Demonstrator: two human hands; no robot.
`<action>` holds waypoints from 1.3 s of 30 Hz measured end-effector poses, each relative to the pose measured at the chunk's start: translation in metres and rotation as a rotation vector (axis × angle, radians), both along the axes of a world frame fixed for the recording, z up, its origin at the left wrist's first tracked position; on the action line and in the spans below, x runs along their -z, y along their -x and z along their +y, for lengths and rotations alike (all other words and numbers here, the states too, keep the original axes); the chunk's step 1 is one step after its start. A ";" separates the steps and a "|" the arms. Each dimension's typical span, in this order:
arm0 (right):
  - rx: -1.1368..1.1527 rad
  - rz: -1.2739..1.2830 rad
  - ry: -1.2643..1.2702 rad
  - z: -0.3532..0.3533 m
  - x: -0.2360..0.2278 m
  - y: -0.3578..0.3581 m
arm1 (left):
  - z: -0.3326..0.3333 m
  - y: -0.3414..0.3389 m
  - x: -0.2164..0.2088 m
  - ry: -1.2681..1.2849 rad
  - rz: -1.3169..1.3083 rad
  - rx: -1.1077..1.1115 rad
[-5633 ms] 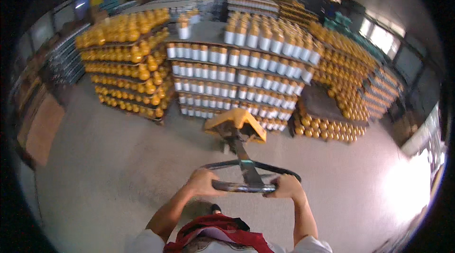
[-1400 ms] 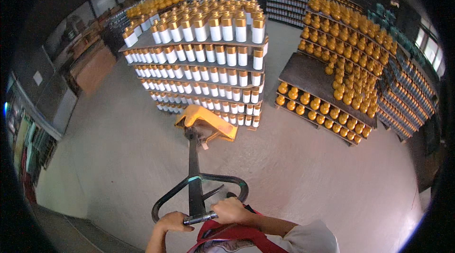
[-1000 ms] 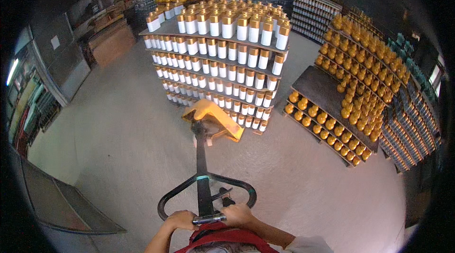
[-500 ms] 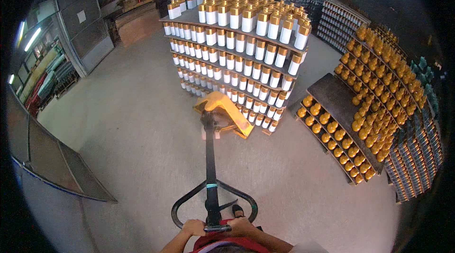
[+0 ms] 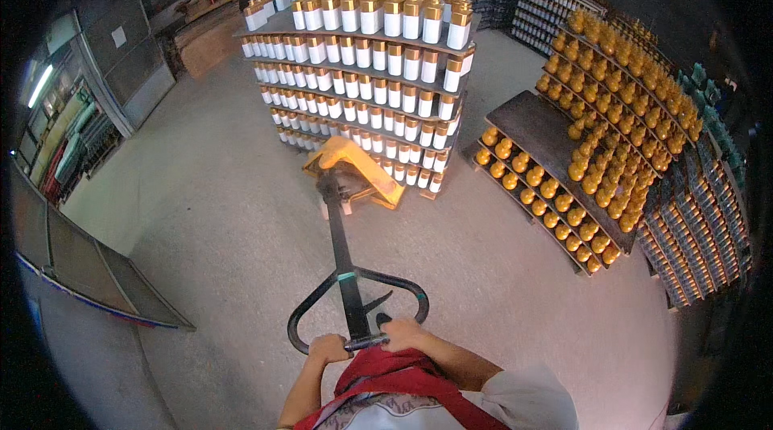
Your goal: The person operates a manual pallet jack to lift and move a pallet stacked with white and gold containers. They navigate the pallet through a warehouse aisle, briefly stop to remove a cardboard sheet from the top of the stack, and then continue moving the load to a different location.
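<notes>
Both my hands grip the near bar of a black pallet jack handle (image 5: 342,253), close to my red apron. My left hand (image 5: 328,347) is wrapped round the bar left of the shaft. Just right of the shaft, my right hand (image 5: 403,334) is closed on the same bar. The handle runs forward to the yellow pallet jack (image 5: 354,166), whose forks are hidden under a tall tiered stack. White bottles with gold tops (image 5: 370,14) stand in rows on every tier of that stack.
Right of the jack stands a shelved stack of gold gourd-shaped bottles (image 5: 600,176) with a bare dark board (image 5: 527,128). Beyond it is a stack of dark bottles (image 5: 700,221). A low grey panel (image 5: 88,269) and a doorway edge (image 5: 101,84) lie to the left.
In my view the jack, the loaded stack and the right-hand stacks have shifted left and up. The handle leans further left. Both hands keep their grip, and more of my apron shows.
</notes>
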State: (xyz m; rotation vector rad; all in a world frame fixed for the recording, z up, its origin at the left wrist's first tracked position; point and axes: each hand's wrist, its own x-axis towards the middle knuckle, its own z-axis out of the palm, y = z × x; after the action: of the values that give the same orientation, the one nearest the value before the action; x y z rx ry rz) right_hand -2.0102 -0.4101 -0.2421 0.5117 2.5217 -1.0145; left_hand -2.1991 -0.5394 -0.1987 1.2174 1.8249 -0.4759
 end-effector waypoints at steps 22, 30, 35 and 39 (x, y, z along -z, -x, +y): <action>0.061 0.037 -0.168 -0.019 -0.051 -0.018 | -0.021 -0.017 -0.058 -0.203 0.021 -0.005; 0.043 0.177 -0.188 -0.015 -0.066 -0.044 | -0.017 -0.041 -0.057 -0.107 0.076 -0.024; 0.035 0.191 -0.212 -0.023 -0.070 -0.083 | -0.027 -0.092 -0.080 -0.066 0.129 -0.022; 0.054 0.157 -0.160 -0.013 -0.070 -0.103 | -0.023 -0.106 -0.070 -0.170 0.113 -0.022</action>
State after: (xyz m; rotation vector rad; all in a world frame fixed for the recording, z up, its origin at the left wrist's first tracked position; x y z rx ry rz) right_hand -1.9075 -0.4227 -0.1719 0.5684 2.7583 -0.9084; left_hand -2.0930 -0.5626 -0.1286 1.3056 2.0063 -0.3896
